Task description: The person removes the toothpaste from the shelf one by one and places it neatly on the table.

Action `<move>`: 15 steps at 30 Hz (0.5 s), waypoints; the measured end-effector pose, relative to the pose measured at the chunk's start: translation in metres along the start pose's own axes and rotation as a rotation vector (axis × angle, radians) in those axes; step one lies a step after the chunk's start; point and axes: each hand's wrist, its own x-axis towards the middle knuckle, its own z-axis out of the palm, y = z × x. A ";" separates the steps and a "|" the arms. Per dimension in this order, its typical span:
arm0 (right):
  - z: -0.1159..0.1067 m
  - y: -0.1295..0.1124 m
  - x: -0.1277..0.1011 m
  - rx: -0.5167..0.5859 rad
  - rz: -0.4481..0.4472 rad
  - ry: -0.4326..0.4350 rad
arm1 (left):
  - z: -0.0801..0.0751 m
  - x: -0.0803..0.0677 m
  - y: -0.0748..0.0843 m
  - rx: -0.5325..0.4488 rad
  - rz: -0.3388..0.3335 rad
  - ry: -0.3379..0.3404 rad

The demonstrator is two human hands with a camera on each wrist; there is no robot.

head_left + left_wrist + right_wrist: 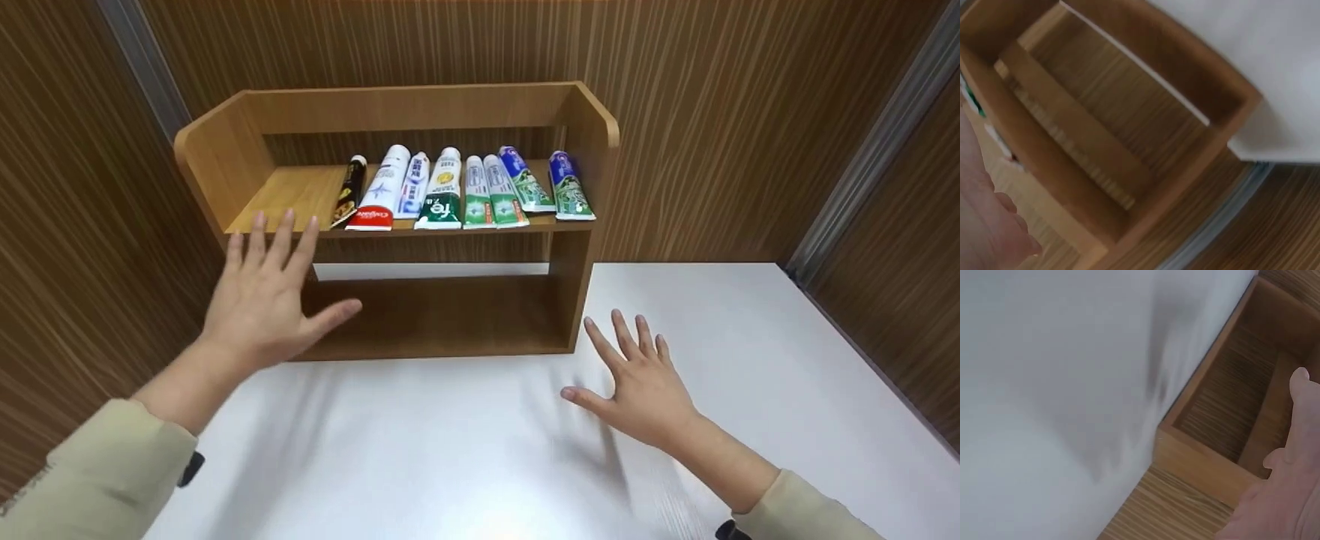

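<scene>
My left hand (262, 307) is held up with fingers spread, overlapping the left end of a wooden shelf (412, 105) in the head view. It holds nothing. My right hand (641, 386), fingers also spread and holding nothing, is over the white table to the right of the shelf. On the upper board lie several toothpaste tubes: a black tube (351, 187) nearest my left hand, a red-and-white tube (384, 184), a slim white-and-blue tube (413, 186), a white-and-green tube (444, 187), two green-and-white tubes (480, 193) side by side, and two blue-and-green tubes (571, 186) at the right.
Below the tubes, the lower compartment (435, 315) has a dark wooden base. The shelf stands on a white table (420, 435). Wood-patterned panels (697, 135) close off the back and both sides, with metal strips (862, 165) at the corners.
</scene>
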 end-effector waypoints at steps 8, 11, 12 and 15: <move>-0.025 -0.021 0.008 0.037 -0.025 0.030 | -0.015 0.033 -0.019 -0.030 -0.017 -0.032; -0.036 -0.030 0.011 0.054 -0.024 0.038 | -0.014 0.043 -0.024 -0.043 -0.016 -0.044; -0.040 -0.033 0.013 0.061 -0.023 0.046 | -0.013 0.046 -0.026 -0.047 -0.015 -0.048; -0.052 -0.042 0.019 0.076 -0.023 0.077 | -0.009 0.054 -0.031 -0.064 -0.017 -0.060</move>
